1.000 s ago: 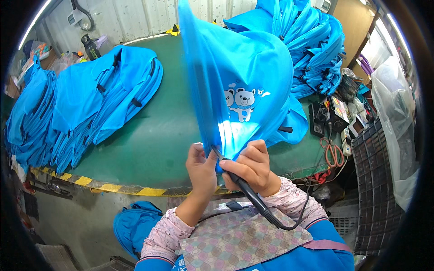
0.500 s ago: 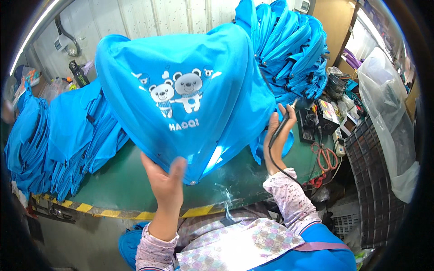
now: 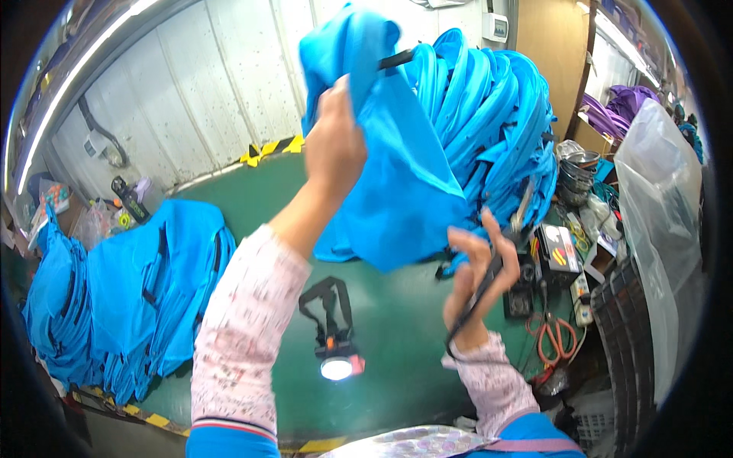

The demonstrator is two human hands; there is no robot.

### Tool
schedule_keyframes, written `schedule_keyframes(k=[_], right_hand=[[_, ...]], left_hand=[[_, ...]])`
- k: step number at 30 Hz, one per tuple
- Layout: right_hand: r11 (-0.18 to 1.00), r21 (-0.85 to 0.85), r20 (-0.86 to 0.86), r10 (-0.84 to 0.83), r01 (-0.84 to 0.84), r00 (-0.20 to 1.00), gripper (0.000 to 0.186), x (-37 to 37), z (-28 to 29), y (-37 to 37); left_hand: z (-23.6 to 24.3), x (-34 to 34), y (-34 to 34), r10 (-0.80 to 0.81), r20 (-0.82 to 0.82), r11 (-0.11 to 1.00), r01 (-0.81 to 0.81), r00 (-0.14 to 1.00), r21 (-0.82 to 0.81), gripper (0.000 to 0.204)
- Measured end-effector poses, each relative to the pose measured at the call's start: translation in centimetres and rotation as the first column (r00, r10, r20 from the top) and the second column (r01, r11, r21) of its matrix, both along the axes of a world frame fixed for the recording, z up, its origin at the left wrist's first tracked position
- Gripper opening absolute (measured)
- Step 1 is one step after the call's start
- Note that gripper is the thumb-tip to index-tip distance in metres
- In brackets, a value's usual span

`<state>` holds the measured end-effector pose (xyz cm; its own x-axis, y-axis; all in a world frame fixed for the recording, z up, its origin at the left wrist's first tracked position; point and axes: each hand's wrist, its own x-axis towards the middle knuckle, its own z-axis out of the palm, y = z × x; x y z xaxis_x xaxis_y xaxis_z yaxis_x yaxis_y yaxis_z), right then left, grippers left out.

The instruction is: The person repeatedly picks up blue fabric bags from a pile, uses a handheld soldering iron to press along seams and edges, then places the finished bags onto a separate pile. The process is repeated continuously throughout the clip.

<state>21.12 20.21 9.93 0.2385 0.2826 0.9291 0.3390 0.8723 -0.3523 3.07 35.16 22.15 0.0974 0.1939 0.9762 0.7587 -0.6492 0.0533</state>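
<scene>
My left hand (image 3: 334,145) is raised at the upper middle, its fingers wrapped round the edge of a blue fabric canopy (image 3: 401,175). The canopy hangs down from it against the stack of blue canopies (image 3: 489,114) at the back right. My right hand (image 3: 485,278), partly blurred, is at the right of the table, holding a slim soldering iron (image 3: 489,282) with a black cable. Its tip points up and away, towards the stack. Between my forearms a lit headlamp (image 3: 334,359) with a black strap lies on the green table (image 3: 397,336).
More folded blue canopies (image 3: 153,282) lie in a pile on the left. At the right are orange-handled scissors (image 3: 553,340), a black box (image 3: 559,252), a power strip (image 3: 582,301) and clear plastic sheeting (image 3: 660,191). A dark bottle (image 3: 130,200) stands at the far left.
The canopy has been lifted up and away towards the back stack, and its bear print no longer shows. My left hand has risen with it. The headlamp now shows on the table.
</scene>
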Motion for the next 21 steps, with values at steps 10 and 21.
schedule_keyframes(k=[10, 21], right_hand=[[0.900, -0.436, -0.099, -0.073, 0.023, 0.992, 0.052, 4.8, -10.2, -2.1], [0.905, -0.423, -0.021, -0.059, 0.045, 0.998, 0.045, 3.6, -8.4, -3.9]], left_hand=[[0.7, 25.3, 14.2, -0.266, -0.410, 0.889, 0.058, 0.873, -0.454, 0.079], [-14.3, -12.7, -1.3, 0.158, -0.078, 0.894, -0.176, 0.984, -0.411, 0.028]])
